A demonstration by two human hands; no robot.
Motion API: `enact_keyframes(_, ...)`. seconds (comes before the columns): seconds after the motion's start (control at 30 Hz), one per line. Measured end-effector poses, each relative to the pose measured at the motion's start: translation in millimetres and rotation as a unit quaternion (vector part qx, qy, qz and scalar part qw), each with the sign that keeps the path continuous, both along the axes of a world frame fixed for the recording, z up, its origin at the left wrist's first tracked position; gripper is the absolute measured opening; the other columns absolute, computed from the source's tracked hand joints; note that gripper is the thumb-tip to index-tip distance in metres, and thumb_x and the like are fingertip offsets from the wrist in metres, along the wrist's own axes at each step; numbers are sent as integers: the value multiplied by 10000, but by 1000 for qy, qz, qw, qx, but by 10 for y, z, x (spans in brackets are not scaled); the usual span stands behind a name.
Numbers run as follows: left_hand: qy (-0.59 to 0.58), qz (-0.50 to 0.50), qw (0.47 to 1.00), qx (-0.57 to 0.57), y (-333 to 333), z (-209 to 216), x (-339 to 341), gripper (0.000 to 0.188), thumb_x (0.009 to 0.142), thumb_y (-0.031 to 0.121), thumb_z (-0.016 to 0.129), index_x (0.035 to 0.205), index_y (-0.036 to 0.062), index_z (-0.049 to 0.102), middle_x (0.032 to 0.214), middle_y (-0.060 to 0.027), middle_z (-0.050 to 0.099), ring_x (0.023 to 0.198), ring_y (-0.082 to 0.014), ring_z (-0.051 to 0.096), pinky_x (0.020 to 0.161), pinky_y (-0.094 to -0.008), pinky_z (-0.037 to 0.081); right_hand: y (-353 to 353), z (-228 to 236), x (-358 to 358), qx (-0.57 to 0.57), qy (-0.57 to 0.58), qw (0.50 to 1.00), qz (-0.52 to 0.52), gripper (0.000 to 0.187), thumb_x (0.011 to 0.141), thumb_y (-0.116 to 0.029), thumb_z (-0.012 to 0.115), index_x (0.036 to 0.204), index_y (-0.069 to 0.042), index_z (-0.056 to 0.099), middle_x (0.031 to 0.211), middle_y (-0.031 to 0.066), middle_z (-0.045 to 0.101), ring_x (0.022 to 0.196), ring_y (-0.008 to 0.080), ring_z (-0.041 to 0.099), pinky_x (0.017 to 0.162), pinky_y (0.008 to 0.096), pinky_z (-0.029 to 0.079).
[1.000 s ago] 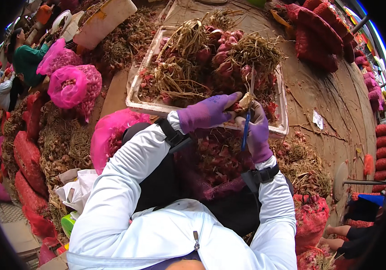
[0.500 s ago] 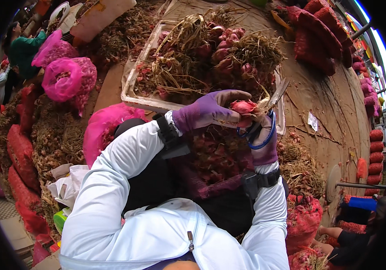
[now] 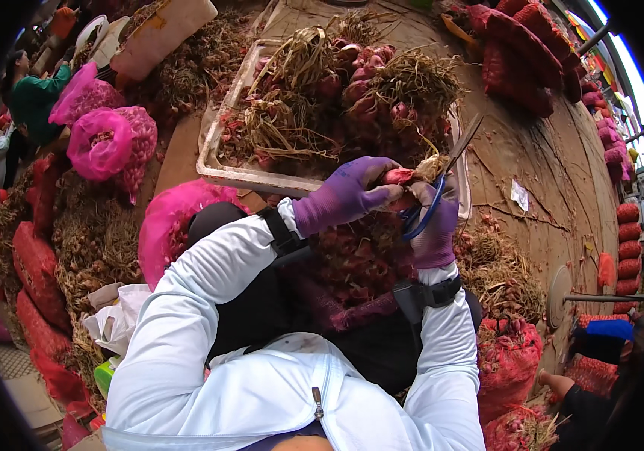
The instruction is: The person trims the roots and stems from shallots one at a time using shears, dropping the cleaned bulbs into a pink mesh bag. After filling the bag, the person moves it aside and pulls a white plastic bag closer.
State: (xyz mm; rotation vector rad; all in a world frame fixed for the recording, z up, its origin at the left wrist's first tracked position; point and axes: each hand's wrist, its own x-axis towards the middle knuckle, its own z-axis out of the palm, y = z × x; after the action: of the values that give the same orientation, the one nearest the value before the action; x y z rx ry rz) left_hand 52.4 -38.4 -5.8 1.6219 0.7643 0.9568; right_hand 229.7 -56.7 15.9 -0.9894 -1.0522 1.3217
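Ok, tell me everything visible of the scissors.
The scissors have long, tapering, grey, metal-looking blades and a looped blue handle, partly hidden by the purple-gloved right hand gripping it. They point up and right, in view crossing the right rim of the white tray. The dry neck of a red bulb is beside the blades' base; contact is unclear.

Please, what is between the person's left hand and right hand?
In the head view, a reddish bulb with a pale, dry end lies between the left hand and the right hand, which holds blue-handled scissors.
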Motion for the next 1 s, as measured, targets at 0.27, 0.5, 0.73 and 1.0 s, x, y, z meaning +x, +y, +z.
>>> enact_keyframes(0.27,30,37,995,84,-14,52,22,405,900,159,606,1259,5,496,1107,-58,596,1023,-105,547,902,-275,443,25,23,-30,-65,36,996,-50,293,815,62,589,1099,16,532,962,100,638,818,152,650,720,237,544)
enact_keyframes(0.5,14,120,989,90,-10,-101,60,304,898,76,570,1191,-7,559,1071,-58,623,976,-110,574,847,-268,473,33,-169,-87,-4,76,996,-40,295,797,68,597,1075,-3,530,898,71,640,731,142,644,640,251,542)
enact_keyframes(0.73,-238,74,955,-159,8,-132,117,267,919,27,531,1179,-15,572,1054,-15,632,906,-46,564,806,-204,472,135,-384,74,-72,136,988,-3,245,862,-43,563,1104,-26,524,833,56,616,664,119,590,586,222,492)
enact_keyframes(1.0,-331,27,930,-159,158,-257,-34,292,861,-73,496,1138,1,549,1151,-91,618,1051,-137,580,924,-296,471,88,-25,-8,-85,163,980,-77,335,823,9,594,1141,-37,500,866,73,615,627,136,588,593,260,522)
